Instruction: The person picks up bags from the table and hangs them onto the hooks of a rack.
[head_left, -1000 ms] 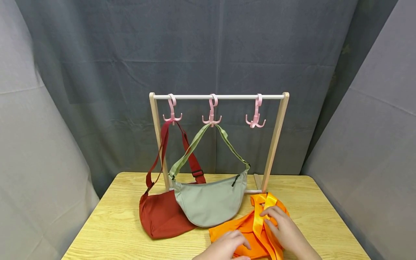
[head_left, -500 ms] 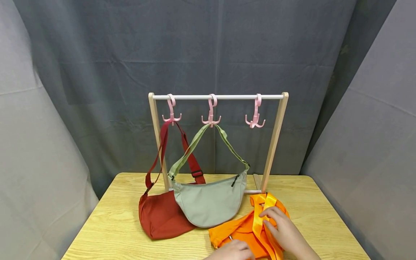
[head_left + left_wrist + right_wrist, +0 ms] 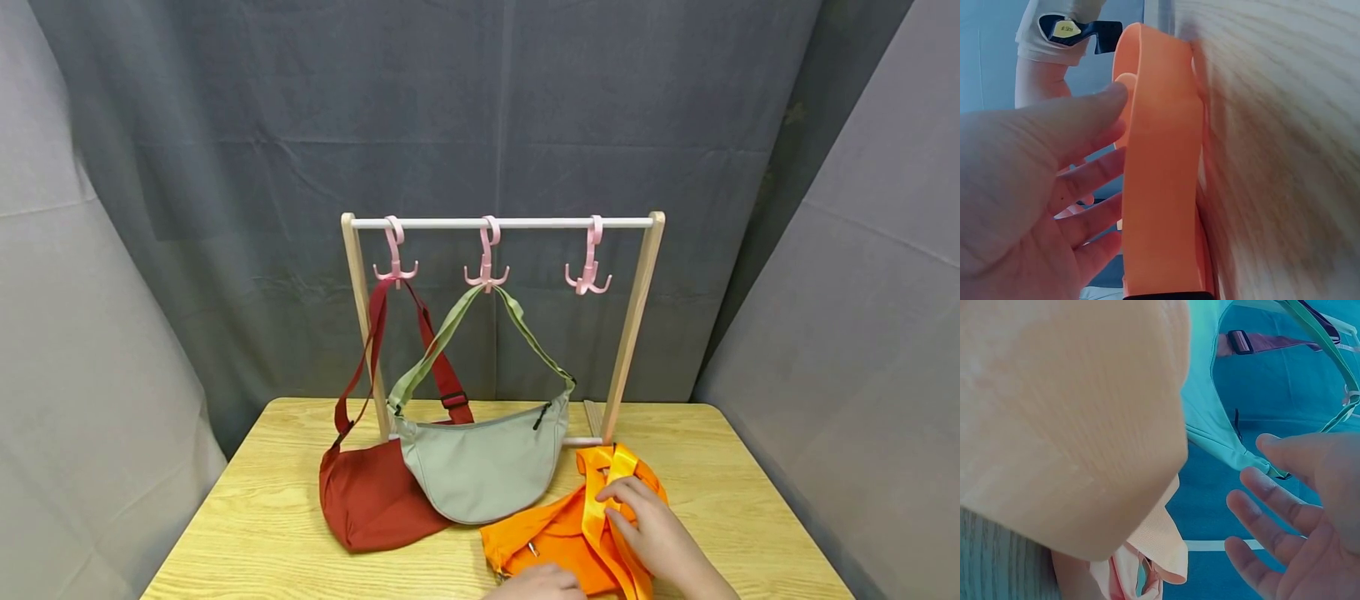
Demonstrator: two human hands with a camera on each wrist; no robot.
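A bright orange bag (image 3: 570,558) with a shiny strap (image 3: 598,508) lies on the table's front right. My right hand (image 3: 648,525) hovers at the strap in the head view; the right wrist view shows its fingers (image 3: 1266,531) spread and relaxed. At the bag's front edge is my left hand (image 3: 540,582), mostly cut off by the frame bottom. In the left wrist view this left hand (image 3: 1029,169) has its thumb and straight fingers right at the edge of an orange strap (image 3: 1163,169) close to the table. A small zipper pull (image 3: 533,550) shows on the bag.
A wooden rack with a white bar (image 3: 540,223) stands at the back. Pink hooks hang from it: the left bears a red bag (image 3: 375,500), the middle a grey-green bag (image 3: 487,471). The right pink hook (image 3: 589,267) carries nothing. The wooden table (image 3: 247,517) lies beneath.
My left hand has drawn back down and slightly right, toward the frame bottom, uncovering the orange bag's left part and zipper pull. My right hand has stayed almost still.
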